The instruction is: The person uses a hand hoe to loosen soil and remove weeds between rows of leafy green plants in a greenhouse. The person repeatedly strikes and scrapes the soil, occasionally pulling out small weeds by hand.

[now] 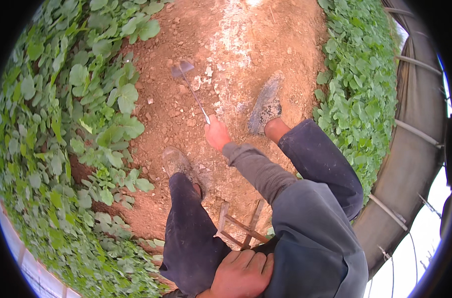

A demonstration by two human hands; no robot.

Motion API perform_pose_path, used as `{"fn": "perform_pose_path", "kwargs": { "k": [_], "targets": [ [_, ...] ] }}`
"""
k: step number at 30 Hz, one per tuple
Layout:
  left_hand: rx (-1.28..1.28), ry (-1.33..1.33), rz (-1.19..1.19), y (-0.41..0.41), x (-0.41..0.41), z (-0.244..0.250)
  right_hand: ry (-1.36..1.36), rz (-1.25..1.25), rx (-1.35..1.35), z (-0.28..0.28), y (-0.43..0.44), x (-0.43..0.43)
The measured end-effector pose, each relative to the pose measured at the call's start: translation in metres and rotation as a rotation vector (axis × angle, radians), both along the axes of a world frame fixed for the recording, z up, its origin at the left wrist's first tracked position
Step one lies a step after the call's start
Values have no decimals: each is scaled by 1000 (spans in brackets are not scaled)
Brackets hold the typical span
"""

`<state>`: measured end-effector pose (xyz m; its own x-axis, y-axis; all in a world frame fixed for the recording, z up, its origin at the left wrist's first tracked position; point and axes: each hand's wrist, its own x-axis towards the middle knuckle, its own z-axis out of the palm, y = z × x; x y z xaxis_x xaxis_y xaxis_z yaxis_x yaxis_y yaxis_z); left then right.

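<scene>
My right hand [217, 133] grips the handle end of a small hand hoe [194, 93]. The hoe's thin metal shaft runs up and left to a flat, dark blade [182, 68], which is at the bare soil beside the left-hand plants. My left hand [243, 273] lies at the bottom centre, near my lap, with its fingers curled and their tips hidden; whether it holds anything does not show. Just above it, between my legs, stands a small wooden stool [244, 227], partly hidden by my trousers.
Broad-leaved green plants [62, 130] grow thickly on the left, and another dense row [360, 93] runs along the right. My worn shoes [265, 108] stand apart on the reddish soil path [229, 74]. A dark sheet over curved poles [404, 160] borders the far right.
</scene>
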<state>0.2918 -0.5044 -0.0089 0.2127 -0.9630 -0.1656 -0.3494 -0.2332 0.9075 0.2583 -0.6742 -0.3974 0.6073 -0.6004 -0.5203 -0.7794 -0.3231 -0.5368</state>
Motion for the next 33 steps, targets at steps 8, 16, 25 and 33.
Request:
{"fn": "perform_pose_path", "kwargs": {
  "k": [8,16,25,33],
  "targets": [
    [3,-16,-54,-9,10,2,-59,-67,-61,3,-13,-14],
    [2,-18,-47,-4,7,1,177,-134,147,36,83,-112],
    [5,-14,27,-7,9,3,76,-100,-40,-1,-84,105],
    [17,-10,26,-12,16,1,14,-228,-154,-12,-156,150]
  ]
}}
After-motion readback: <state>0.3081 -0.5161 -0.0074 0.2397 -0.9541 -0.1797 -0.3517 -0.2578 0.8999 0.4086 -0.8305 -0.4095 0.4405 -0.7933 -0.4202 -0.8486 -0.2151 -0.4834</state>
